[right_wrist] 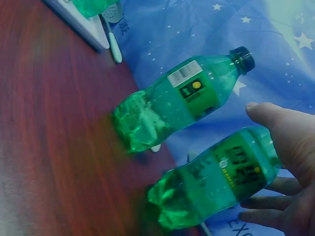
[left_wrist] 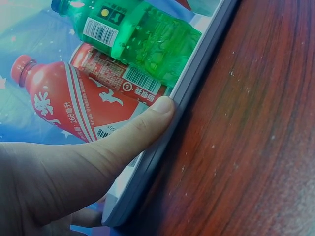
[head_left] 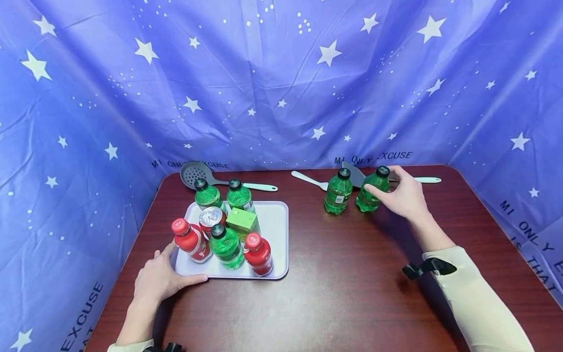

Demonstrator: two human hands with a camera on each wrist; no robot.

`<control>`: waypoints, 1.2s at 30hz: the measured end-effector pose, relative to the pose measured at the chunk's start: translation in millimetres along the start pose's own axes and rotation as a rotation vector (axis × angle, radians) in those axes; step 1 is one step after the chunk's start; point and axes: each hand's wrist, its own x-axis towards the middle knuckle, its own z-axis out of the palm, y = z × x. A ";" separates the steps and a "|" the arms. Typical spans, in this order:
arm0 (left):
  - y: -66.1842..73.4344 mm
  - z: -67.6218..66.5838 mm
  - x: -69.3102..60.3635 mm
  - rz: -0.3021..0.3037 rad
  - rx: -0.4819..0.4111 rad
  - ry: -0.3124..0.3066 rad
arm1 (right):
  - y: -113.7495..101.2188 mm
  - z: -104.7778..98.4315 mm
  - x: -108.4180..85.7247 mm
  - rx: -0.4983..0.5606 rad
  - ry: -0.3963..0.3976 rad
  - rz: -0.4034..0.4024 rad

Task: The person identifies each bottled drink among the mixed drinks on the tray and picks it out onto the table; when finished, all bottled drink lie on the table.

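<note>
Two translucent green plastic bottles with black caps (head_left: 337, 195) stand near each other toward the rear right of the dark red-brown, wood-grained tabletop (head_left: 334, 303). The right hand (head_left: 405, 195) reaches around the upper part of the right-hand bottle (head_left: 368, 204), its thumb on one side and its fingers on the other, spread apart; whether they press on the plastic I cannot tell.

At the left, the left hand (head_left: 156, 276) holds the near left corner of a pale, shallow rectangular tray with rounded corners (head_left: 277, 230), its thumb along the near rim and its fingers at the left side.

Inside the tray, two more black-capped green bottles (head_left: 208, 196) stand at the rear. In front of them are a red drink can with a silver top (head_left: 212, 217) and a bright green box (head_left: 243, 222). Nearest the front, another green bottle (head_left: 227, 252) stands between two red bottles with red caps (head_left: 259, 256).

Behind the tray lies a grey perforated skimmer with a pale handle (head_left: 195, 173); a grey-bladed spatula (head_left: 352, 171) lies partly hidden behind the pair at right.
</note>
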 end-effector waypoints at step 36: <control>-1.1 0.6 3.2 0.004 -0.007 0.006 | -179.4 12.5 -41.2 0.421 -0.256 -0.517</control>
